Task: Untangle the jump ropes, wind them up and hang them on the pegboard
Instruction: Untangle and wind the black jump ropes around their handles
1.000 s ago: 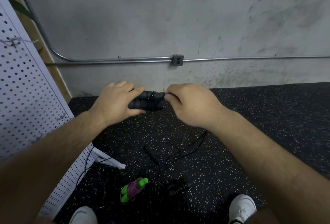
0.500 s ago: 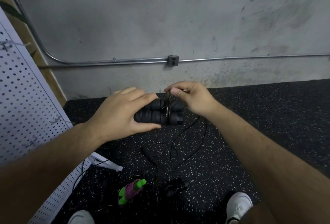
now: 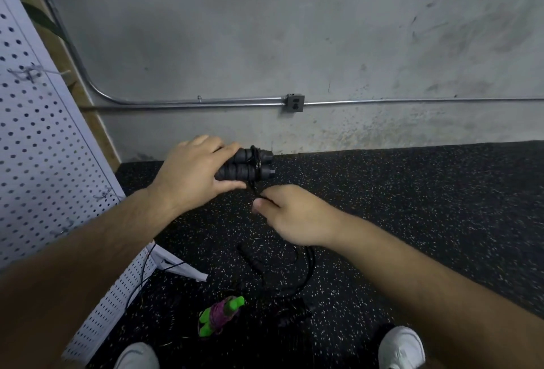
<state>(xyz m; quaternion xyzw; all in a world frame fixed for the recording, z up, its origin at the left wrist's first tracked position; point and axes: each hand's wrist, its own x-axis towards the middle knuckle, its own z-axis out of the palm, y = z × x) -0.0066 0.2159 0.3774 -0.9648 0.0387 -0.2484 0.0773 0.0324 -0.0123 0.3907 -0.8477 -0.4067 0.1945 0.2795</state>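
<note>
At far left, white pegboard [image 3: 38, 162] stands by the wall, wire hooks visible. Left hand [image 3: 191, 174] grips two black jump-rope handles [image 3: 250, 167] side by side, long axis horizontal, cap ends pointing right. A few cord turns [image 3: 256, 159] circle them near the caps. Below, on the floor: green-handled rope [image 3: 220, 314], already wound. Right hand [image 3: 291, 215] sits just below-right of the caps, thumb and forefinger pinching the thin black cord; slack drops to floor tangle [image 3: 294, 280]. Judgement: next wrap goes up and over the handles, right hand leading. No legible writing or brand.
</note>
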